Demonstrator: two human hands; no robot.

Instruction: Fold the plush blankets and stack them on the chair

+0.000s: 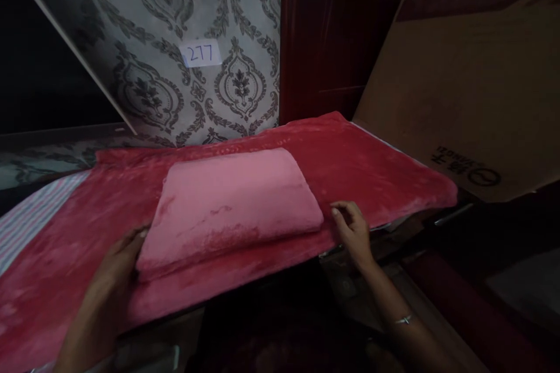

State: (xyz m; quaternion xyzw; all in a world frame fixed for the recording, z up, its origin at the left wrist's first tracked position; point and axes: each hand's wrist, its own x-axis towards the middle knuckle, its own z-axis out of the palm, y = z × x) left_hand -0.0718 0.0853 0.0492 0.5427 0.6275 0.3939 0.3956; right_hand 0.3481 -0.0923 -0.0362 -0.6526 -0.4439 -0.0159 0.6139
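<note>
A pink plush blanket (236, 192), folded into a thick flat rectangle, lies on a red plush cover (371, 169). At the folded blanket's left edge is my left hand (116, 262), its fingers stretched along that side and the fingertips close against the fabric. My right hand (353, 230) hovers just off the blanket's right front corner, over the front edge of the red cover. Its fingers are loosely bent and apart, with nothing seen between them. A bracelet (405, 320) circles my right wrist.
A large cardboard sheet or box (464, 81) leans at the right. Striped cloth (39, 215) shows beneath the cover at the left. Behind are patterned wallpaper (240, 84) with a paper label (201, 53) reading 277, a dark red door (328, 35) and a dark screen-like panel (48, 64).
</note>
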